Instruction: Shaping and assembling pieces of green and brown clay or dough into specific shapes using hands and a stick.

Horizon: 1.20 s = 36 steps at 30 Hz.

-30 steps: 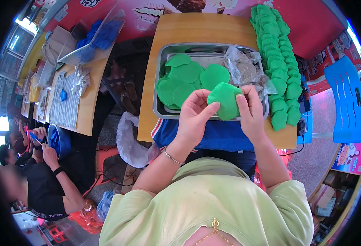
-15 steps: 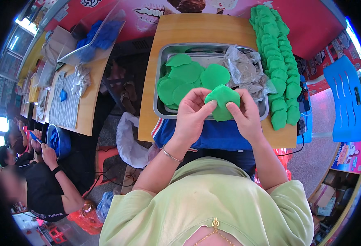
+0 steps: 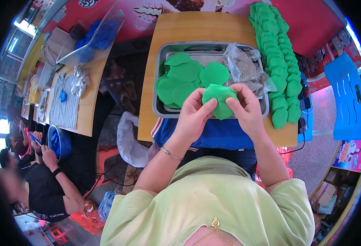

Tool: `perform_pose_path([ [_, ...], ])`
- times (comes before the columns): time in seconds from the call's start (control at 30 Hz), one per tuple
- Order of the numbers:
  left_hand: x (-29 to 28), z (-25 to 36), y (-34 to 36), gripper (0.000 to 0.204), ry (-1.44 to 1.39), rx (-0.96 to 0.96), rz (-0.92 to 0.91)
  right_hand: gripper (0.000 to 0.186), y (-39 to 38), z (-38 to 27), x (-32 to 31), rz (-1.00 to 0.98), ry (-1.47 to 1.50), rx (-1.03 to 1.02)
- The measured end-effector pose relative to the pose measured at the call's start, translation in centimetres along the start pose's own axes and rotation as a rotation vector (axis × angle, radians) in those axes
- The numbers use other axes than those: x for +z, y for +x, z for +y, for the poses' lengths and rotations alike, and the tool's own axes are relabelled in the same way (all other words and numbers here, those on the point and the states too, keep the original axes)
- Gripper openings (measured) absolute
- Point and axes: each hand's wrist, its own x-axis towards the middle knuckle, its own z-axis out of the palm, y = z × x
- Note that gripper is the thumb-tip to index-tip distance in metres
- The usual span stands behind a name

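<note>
Both hands hold one thin green round piece over the near edge of a metal tray. My left hand pinches its left side, thumb in front and fingers behind. On the other side my right hand grips it the same way, its thumb pressing on the face. The piece's upper edge is bent into an angular outline, and its lower part bulges out. Flat green discs overlap in the tray's left half. Clear plastic bags with greyish-brown stuff fill its right half.
Rows of cupped green pieces run along the right edge of the wooden table. A blue chair stands at right. To the left, a person holds something blue beside a blue bucket. Blue cloth lies below the tray.
The green piece's top edge has become more angular between my fingers. My right hand's fingers have shifted slightly up and left. Both hands keep their hold.
</note>
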Motion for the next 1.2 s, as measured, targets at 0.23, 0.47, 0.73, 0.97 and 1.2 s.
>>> perform_pose_path([
  [0.23, 0.1, -1.0, 0.7, 0.018, -0.138, 0.113, 0.103, 0.029, -0.4, 0.7, 0.4, -0.043, 0.070, 0.141],
  [0.47, -0.8, -1.1, 0.2, 0.028, 0.247, 0.051, 0.219, 0.026, -0.3, 1.1, -0.2, -0.068, -0.168, 0.023],
  [0.73, 0.1, -1.3, 0.4, 0.021, 0.034, 0.241, 0.083, 0.031, -0.5, -0.5, -2.9, -0.252, -0.230, -0.059],
  [0.97, -0.2, -1.6, 0.7, 0.017, 0.297, 0.340, 0.024, 0.030, -0.2, 0.2, -3.7, -0.182, -0.248, -0.090],
  [1.2, 0.7, -1.6, 1.1, 0.014, 0.382, 0.227, 0.127, 0.028, 0.1, 0.4, -3.6, -0.160, -0.292, -0.125],
])
